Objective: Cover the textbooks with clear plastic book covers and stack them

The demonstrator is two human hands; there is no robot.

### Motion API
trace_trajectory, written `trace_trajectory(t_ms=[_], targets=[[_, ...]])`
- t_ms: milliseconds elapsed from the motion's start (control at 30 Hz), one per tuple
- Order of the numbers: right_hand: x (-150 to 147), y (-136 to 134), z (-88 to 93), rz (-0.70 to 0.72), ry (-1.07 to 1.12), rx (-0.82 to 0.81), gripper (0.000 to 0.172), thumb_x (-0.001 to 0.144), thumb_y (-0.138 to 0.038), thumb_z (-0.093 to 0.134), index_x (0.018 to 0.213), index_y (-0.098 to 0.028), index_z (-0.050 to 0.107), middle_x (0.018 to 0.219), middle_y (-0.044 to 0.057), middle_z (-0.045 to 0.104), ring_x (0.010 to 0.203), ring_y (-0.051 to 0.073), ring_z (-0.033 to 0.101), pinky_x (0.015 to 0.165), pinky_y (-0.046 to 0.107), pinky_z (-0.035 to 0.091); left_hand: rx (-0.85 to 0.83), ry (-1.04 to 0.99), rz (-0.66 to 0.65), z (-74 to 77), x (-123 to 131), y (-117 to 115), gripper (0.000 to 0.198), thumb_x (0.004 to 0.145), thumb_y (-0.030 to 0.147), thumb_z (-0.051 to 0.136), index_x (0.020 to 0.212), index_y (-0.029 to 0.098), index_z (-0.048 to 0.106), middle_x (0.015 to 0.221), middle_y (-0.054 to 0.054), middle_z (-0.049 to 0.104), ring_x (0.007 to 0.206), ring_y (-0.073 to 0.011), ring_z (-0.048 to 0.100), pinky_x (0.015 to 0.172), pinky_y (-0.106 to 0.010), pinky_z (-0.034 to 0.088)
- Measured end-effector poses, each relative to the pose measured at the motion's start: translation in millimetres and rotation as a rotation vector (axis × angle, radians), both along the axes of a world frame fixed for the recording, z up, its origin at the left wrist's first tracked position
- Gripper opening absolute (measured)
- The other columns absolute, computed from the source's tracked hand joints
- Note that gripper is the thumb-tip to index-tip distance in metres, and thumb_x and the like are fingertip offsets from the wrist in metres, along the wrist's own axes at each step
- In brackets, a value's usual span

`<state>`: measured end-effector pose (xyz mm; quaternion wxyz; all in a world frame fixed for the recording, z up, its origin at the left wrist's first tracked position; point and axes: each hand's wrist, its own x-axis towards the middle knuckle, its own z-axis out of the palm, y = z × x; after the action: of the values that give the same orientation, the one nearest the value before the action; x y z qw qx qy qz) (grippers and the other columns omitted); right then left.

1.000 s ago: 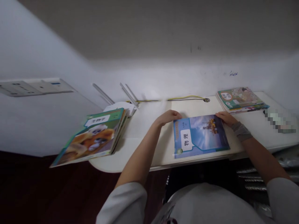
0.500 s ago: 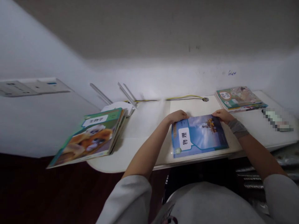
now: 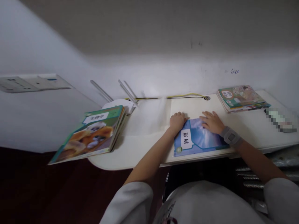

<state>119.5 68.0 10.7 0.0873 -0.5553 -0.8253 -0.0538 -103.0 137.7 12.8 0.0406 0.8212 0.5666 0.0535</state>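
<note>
A blue physics textbook (image 3: 196,141) lies on the white desk in front of me, near the front edge. Its cover bears a white title label and a sky picture. My left hand (image 3: 177,121) is curled at the book's upper left corner, thumb against the cover edge. Across the upper right part of the cover rests my right hand (image 3: 212,122), fingers spread and partly hiding the picture. A grey watch-like band (image 3: 231,137) is on my right wrist.
A stack of biology textbooks (image 3: 93,137) overhangs the left end of the desk (image 3: 135,152). Behind it stands a white router (image 3: 118,104) with antennas. Another book stack (image 3: 243,97) and a pixelated phone-like object (image 3: 280,120) lie right. A yellow cable (image 3: 187,95) runs along the wall.
My right hand has let go of the book's upper right corner and moved left onto the cover, fingers spreading. My left hand stays at the upper left corner, its fingers more curled.
</note>
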Motion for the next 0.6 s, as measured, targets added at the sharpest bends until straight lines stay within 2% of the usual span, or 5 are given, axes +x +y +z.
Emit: trace_trajectory(t_ms=[100,233,433,500,600], targets=[[-2,-4,-10.1,0.066,-0.038,-0.094,0.052,0.092,-0.047,0.036,0.136,-0.021,0.043,0.144,0.013,0.039,0.132,0.031,0.033,0.103,0.054,0.024,0.009,-0.028,0.015,-3.6,-2,-3,0.049,0.092,0.047,0.034,0.105,0.010,0.062,0.106,-0.020,0.062,0.107,-0.0320,0.054,0.087,-0.041,0.040],[9,0,-21.5,0.056,-0.027,-0.101,0.055,0.093,-0.047,0.033,0.140,-0.017,0.038,0.145,0.014,0.038,0.133,0.030,0.033,0.104,0.052,0.025,-0.033,-0.097,0.058,-3.0,-4,1,0.056,0.089,0.055,0.034,0.093,0.010,0.067,0.099,-0.021,0.065,0.100,-0.0330,0.058,0.083,-0.040,0.040],[10,1,-23.4,0.045,-0.023,-0.075,0.056,0.093,-0.048,0.031,0.139,-0.017,0.039,0.145,0.013,0.039,0.131,0.030,0.035,0.104,0.051,0.025,-0.250,-0.305,0.083,10.3,-17,21,0.053,0.077,0.062,0.053,0.056,0.015,0.063,0.060,-0.012,0.063,0.074,-0.0273,0.064,0.065,-0.030,0.042],[9,1,-22.8,0.044,-0.023,-0.077,0.056,0.093,-0.049,0.030,0.139,-0.017,0.039,0.144,0.013,0.039,0.130,0.030,0.036,0.103,0.051,0.025,-0.310,-0.422,0.103,14.5,-27,20,0.047,0.079,0.058,0.052,0.063,0.015,0.064,0.060,-0.008,0.063,0.065,-0.0216,0.062,0.059,-0.027,0.042],[9,1,-22.1,0.048,-0.021,-0.076,0.056,0.093,-0.048,0.031,0.138,-0.016,0.040,0.144,0.013,0.040,0.129,0.029,0.037,0.102,0.050,0.025,-0.371,-0.606,0.161,16.9,-44,0,0.044,0.085,0.052,0.044,0.092,0.014,0.063,0.077,-0.008,0.067,0.058,-0.0145,0.060,0.053,-0.024,0.043]])
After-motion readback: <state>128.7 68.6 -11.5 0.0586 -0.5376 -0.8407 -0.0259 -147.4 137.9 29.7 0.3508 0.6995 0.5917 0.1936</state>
